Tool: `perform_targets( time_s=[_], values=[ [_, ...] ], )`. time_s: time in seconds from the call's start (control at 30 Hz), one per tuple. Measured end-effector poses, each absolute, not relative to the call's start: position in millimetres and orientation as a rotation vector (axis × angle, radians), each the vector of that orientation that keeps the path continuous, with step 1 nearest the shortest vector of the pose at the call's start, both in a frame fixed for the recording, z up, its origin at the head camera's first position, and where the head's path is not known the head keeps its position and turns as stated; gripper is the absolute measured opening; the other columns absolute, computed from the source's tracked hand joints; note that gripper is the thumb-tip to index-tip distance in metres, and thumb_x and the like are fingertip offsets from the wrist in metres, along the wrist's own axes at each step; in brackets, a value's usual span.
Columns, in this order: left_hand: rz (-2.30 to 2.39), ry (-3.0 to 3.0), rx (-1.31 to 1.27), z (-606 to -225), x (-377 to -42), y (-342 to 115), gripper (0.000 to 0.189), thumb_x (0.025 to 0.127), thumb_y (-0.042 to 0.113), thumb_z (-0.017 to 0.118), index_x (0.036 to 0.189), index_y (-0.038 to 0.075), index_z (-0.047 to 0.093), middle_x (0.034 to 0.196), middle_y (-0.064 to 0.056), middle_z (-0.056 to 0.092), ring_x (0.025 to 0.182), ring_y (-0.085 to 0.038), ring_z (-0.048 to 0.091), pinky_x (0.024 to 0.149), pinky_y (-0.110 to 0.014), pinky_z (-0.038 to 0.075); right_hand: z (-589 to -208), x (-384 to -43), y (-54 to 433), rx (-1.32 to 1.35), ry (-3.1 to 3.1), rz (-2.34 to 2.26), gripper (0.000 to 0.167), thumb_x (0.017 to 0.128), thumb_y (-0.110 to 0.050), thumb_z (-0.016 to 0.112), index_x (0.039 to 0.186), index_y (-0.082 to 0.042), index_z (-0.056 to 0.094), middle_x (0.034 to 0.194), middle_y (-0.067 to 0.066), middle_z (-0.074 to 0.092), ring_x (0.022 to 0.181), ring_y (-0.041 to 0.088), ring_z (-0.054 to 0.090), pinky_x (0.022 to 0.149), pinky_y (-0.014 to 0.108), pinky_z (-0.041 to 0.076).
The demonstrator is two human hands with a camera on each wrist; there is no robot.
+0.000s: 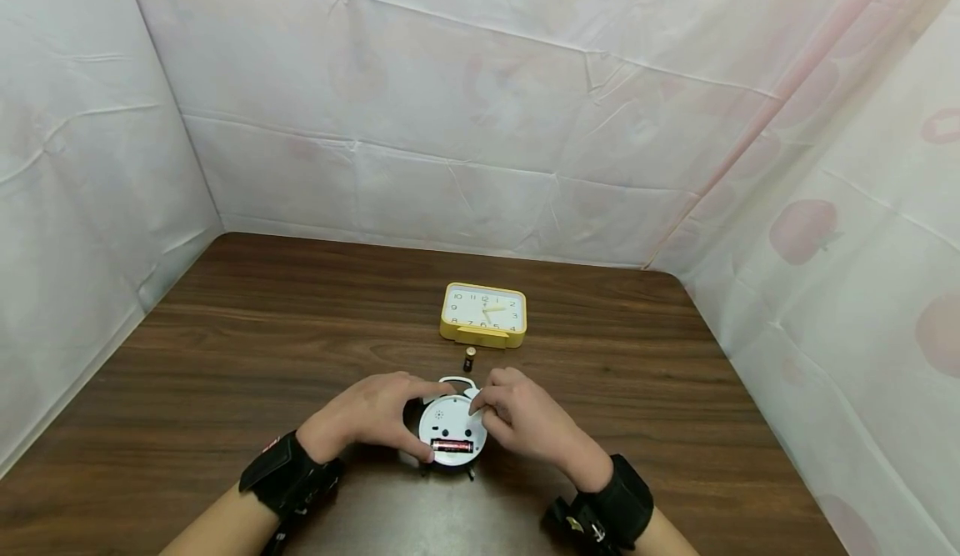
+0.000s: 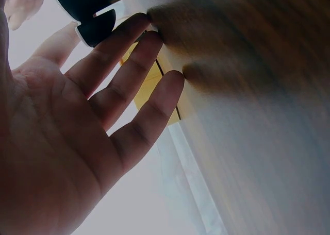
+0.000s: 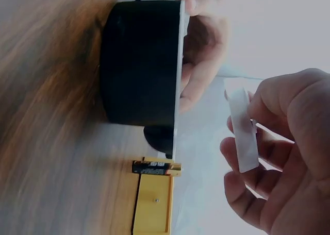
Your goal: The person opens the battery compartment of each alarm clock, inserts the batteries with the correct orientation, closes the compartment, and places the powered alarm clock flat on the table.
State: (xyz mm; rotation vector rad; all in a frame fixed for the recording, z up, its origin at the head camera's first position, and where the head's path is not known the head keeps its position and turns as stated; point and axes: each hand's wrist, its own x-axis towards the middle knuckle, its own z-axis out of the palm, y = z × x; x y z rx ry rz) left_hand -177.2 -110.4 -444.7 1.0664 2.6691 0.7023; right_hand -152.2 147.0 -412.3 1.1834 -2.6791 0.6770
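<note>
The left hand [image 1: 378, 413] gripped the round clock [image 1: 456, 421], back uppermost, a battery [image 1: 452, 447] in its compartment; the right hand [image 1: 528, 421] pinched a white strip [image 3: 242, 132] beside it.

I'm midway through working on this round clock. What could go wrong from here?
The white strip, apparently the battery cover, is pinched in the right hand and might slip.

The red battery lies uncovered in the round clock, so it could pop out if the left hand tips the clock.

The loose battery stands on end just beyond; a brush from either hand could topple it and send it rolling.
</note>
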Motion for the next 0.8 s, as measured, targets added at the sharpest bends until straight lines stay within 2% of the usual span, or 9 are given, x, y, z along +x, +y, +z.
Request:
perform_targets(
  time_s=[0.27,0.47,0.67,0.8],
  values=[
    [0.695,2.676,1.042,-443.5,-176.0,-111.0,0.086,0.062,0.07,0.075,0.138,0.035,0.052,0.116,0.014,0.064,0.096,-0.002,0.056,0.078,-0.024,0.046,-412.3,-148.0,142.1,1.256,-2.554,0.673,0.017,0.079,-0.005,0.065,0.085,-0.019,0.073,0.078,-0.011,0.06,0.074,0.004,0.048,0.071,0.022,0.042],
    [0.698,2.669,1.041,-444.2,-175.9,-111.6,0.086,0.062,0.07,0.074,0.138,0.036,0.052,0.116,0.014,0.064,0.095,-0.002,0.055,0.076,-0.024,0.046,-411.5,-143.6,138.4,1.324,-2.578,0.729,0.018,0.082,-0.004,0.064,0.087,-0.019,0.073,0.082,-0.011,0.061,0.077,0.005,0.048,0.071,0.017,0.041],
    [0.693,2.669,1.043,-445.6,-176.8,-112.1,0.084,0.062,0.07,0.074,0.137,0.038,0.052,0.115,0.015,0.064,0.094,-0.002,0.056,0.074,-0.023,0.045,-411.4,-140.6,136.8,1.335,-2.678,0.743,0.015,0.085,-0.007,0.065,0.092,-0.018,0.073,0.09,-0.008,0.064,0.089,0.006,0.054,0.079,0.02,0.047],
    [0.701,2.665,1.054,-446.1,-178.0,-112.7,0.084,0.062,0.07,0.075,0.137,0.037,0.052,0.115,0.015,0.064,0.094,-0.002,0.056,0.074,-0.023,0.045,-412.5,-140.9,135.4,1.372,-2.678,0.758,0.011,0.085,-0.008,0.067,0.092,-0.016,0.072,0.091,-0.006,0.064,0.086,0.005,0.056,0.078,0.016,0.046]
  ],
)
